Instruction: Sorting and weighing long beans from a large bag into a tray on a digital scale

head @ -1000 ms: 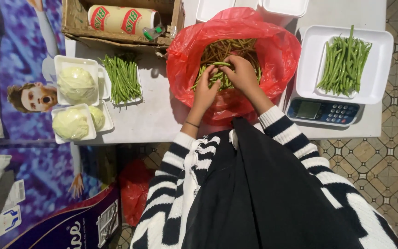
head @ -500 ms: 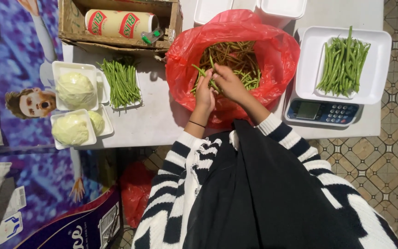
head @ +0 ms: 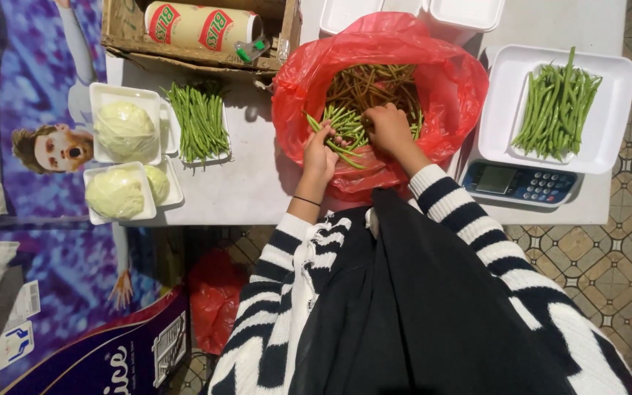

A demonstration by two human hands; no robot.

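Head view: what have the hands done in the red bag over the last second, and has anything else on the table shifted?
Both hands stay inside the red bag. The left hand has gathered a bunch of green beans and now grips it at the bag's near-left side; the right hand remains beside it among the beans. Unchanged: the tray of beans on the scale, the cabbage trays, the loose bean tray.

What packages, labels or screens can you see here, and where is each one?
Roll: cylinder wrapped in a cream, red and green label, lying in the cardboard box at top left.
Scale screen: grey rectangle on the blue scale, below the white tray.
Carton: dark blue box with white lettering, bottom left on the floor.
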